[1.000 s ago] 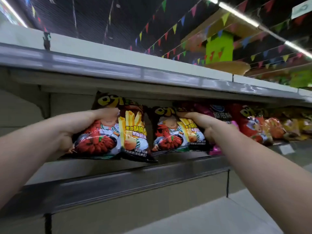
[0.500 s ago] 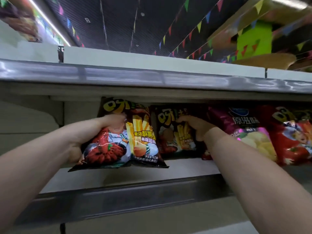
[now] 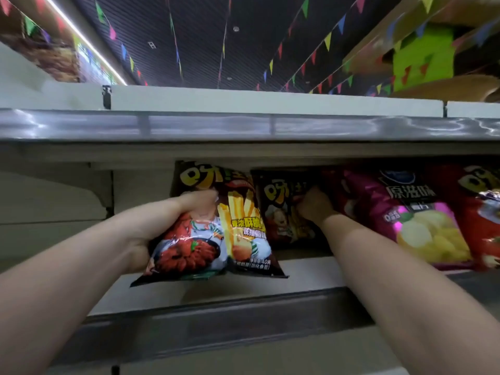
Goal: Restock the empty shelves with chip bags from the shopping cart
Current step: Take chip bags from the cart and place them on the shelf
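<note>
Hands [image 3: 173, 226] [image 3: 315, 205], two, four chip bags [image 3: 232, 226]

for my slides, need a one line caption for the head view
Left hand grips a chip bag at the shelf; right hand pushes another bag back.

I see a dark slatted ceiling [image 3: 205, 36] high above, crossed by strings of small coloured pennant flags [image 3: 327, 40] running away from me. A long bright strip light [image 3: 81, 36] runs along the upper left. At the upper right I make out a bright green panel [image 3: 422, 59] between tan beams, though it is blurred. Nearer me, a grey upper shelf [image 3: 243, 104] with a glossy front rail [image 3: 211, 125] spans the whole width. Behind and left, pale wall panelling [image 3: 48, 207] shows, with a white shelf bracket [image 3: 94, 196] under the upper shelf. Lower down, a dark grey shelf edge [image 3: 216, 326] crosses the view.
</note>
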Demonstrator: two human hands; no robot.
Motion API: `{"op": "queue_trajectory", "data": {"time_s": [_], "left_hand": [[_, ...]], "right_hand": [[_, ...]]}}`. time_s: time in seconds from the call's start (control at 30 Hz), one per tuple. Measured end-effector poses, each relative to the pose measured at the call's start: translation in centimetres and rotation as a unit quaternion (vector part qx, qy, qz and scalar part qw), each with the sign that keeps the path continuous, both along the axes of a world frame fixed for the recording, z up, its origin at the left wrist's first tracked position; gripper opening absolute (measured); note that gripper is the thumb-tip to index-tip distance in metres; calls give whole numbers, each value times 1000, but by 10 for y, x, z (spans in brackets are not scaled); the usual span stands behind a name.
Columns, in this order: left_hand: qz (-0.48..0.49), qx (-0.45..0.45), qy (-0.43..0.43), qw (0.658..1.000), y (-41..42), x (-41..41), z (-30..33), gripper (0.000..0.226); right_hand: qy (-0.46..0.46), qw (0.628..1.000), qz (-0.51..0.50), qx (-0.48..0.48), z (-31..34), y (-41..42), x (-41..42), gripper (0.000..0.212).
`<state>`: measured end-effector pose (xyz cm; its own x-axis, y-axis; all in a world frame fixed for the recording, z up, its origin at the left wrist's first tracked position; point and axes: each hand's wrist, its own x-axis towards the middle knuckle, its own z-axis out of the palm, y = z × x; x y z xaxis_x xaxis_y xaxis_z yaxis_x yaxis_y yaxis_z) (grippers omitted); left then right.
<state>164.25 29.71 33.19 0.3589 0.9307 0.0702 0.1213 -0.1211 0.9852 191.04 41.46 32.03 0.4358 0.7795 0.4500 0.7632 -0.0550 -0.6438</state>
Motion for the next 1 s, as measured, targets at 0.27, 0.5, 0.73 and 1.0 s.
{"op": "queue_trajectory", "data": {"time_s": [0.27, 0.5, 0.73, 1.0], "left_hand": [[23, -44, -44, 998, 13, 41, -10, 30], [20, -45, -61, 997, 20, 83, -17, 41], [39, -12, -49, 998, 28, 95, -24, 18], [18, 11, 31, 999, 42, 109, -26, 11]], "right_hand": [[153, 977, 144, -25, -4, -74, -15, 30], [326, 916, 230, -34, -25, -119, -22, 31], [333, 932, 143, 13, -26, -100, -13, 49], [227, 970, 70, 46, -32, -76, -10, 43]]}}
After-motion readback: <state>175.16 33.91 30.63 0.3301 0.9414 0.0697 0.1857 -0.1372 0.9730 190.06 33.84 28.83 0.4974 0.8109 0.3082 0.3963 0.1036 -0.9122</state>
